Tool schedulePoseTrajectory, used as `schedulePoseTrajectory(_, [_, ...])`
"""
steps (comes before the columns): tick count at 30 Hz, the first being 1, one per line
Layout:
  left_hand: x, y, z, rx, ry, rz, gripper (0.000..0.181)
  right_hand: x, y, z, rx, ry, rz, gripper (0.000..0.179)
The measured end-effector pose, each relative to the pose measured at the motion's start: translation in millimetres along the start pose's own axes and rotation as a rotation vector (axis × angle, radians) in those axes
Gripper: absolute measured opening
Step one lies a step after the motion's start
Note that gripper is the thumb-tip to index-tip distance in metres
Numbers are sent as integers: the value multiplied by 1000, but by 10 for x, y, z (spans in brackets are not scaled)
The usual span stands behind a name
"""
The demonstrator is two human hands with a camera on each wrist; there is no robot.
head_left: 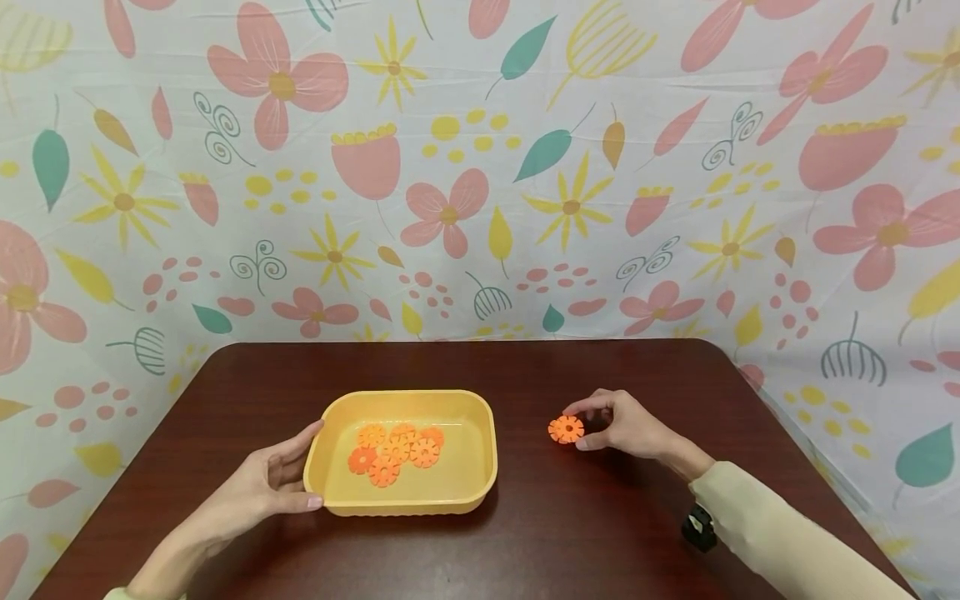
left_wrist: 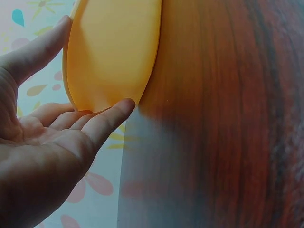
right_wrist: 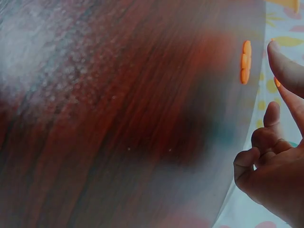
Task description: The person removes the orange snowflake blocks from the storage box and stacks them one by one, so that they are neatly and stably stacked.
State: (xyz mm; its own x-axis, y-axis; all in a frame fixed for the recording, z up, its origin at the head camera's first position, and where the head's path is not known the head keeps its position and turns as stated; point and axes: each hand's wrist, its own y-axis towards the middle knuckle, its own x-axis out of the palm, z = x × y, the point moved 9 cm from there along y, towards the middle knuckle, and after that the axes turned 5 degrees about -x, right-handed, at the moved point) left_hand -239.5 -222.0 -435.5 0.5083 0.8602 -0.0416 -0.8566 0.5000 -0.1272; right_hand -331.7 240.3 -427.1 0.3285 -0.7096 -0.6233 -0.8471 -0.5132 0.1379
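Note:
A yellow plastic tray [head_left: 457, 487] stands on the left half of the table, with several orange snowflake-shaped building discs [head_left: 395, 451] lying in it. My left hand [head_left: 258, 492] holds the tray's left end, thumb at the near corner and fingers along the far side. In the left wrist view, thumb and fingertips touch the tray's wall [left_wrist: 114, 52]. To the right of the tray, my right hand [head_left: 626, 423] pinches an orange snowflake disc [head_left: 570, 429] by its edges between thumb and forefinger. A second orange disc [right_wrist: 245, 61] shows edge-on beside the thumb in the right wrist view.
The dark brown wooden table [head_left: 525, 550] has a glossy top and rounded far corners. Behind it and along both sides hangs a white flower-printed cloth [head_left: 450, 275]. A black device [head_left: 699, 527] is strapped at the right wrist.

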Motion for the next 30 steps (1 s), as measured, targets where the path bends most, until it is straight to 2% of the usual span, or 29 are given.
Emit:
schedulePoseTrajectory(18, [1,-6,12,1,8,11,97,83,63,62,-39,-31,-24,40])
schedulePoseTrajectory(30, [-4,0,11,9,9,11,97,65,78,151,0,-58,-34,41])
